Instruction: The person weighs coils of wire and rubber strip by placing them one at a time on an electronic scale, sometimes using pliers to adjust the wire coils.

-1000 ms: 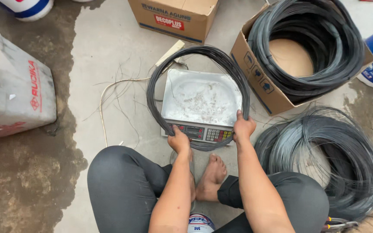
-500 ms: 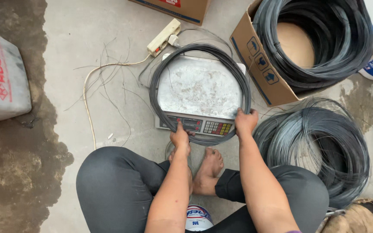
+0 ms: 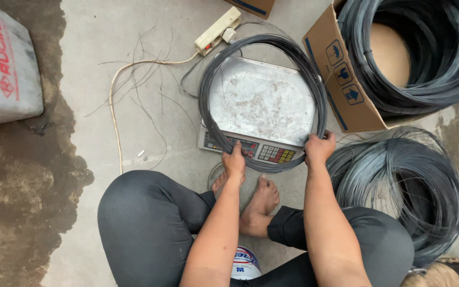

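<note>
A ring of dark steel wire (image 3: 211,85) lies around the metal pan of a weighing scale (image 3: 261,101) on the concrete floor. My left hand (image 3: 234,162) grips the near left part of the ring, over the scale's keypad. My right hand (image 3: 320,149) grips the ring's near right side. I sit cross-legged behind the scale, with a bare foot (image 3: 260,204) just below it.
A cardboard box (image 3: 346,87) holding a big wire coil (image 3: 426,53) stands at the upper right. Another large coil (image 3: 399,186) lies on the floor by my right knee. A power strip (image 3: 216,31) with its cable, loose wire strands and a white sack (image 3: 3,64) lie left.
The view has shifted, so everything sits more to the right and lower. Both hands keep their hold on the wire ring over the scale; the ring has barely moved.
</note>
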